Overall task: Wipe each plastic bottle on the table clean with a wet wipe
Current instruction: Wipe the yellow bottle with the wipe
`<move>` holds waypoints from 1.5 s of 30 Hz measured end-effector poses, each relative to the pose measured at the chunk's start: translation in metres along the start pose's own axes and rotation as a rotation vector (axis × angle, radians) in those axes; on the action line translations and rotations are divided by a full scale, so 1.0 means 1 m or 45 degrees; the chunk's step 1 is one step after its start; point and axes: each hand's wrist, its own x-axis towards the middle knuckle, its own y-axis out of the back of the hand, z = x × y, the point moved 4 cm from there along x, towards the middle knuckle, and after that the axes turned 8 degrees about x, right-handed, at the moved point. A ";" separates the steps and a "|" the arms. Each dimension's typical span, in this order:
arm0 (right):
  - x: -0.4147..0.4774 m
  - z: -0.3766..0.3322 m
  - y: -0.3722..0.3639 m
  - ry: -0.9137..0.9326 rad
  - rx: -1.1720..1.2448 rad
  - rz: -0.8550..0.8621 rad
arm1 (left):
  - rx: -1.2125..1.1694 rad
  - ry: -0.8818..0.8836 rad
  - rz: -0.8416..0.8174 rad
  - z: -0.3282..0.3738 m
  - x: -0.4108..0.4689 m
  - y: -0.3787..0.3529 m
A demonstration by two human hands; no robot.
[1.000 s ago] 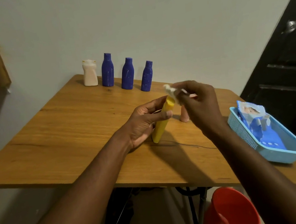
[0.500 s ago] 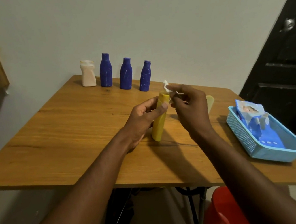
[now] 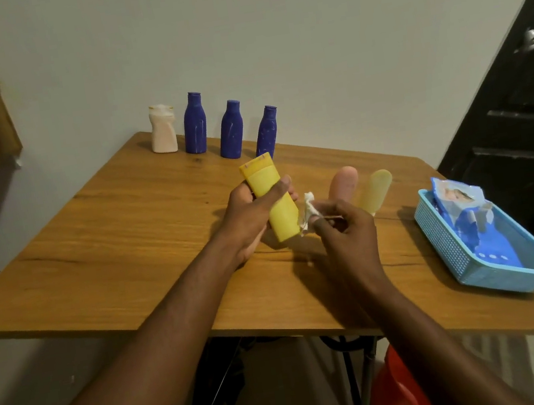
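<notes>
The yellow bottle [image 3: 272, 198] is tilted above the surface [image 3: 126, 240], with the fingers of your left hand [image 3: 249, 220] curled round it. The crumpled wet wipe [image 3: 308, 211] touches its lower right side, pinched in your right hand [image 3: 346, 235] just beside it. A pink bottle [image 3: 342, 184] and a pale yellow bottle [image 3: 375, 191] stand just behind your right hand.

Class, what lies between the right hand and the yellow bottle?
A crumpled white wet wipe, pinched in the right hand and touching the yellow bottle near its lower end, seen in the head view.
</notes>
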 end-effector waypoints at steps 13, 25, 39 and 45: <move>-0.006 0.014 -0.022 -0.585 0.649 0.233 | -0.292 0.050 0.043 0.001 0.006 0.003; -0.016 0.005 -0.028 -0.791 0.761 0.071 | -0.338 0.041 0.046 -0.002 0.010 0.004; -0.018 0.002 -0.029 -0.856 0.857 0.182 | -0.321 0.038 0.032 -0.005 0.011 0.004; -0.025 0.002 -0.039 -0.894 0.738 -0.002 | -0.293 0.046 0.038 -0.004 0.010 0.003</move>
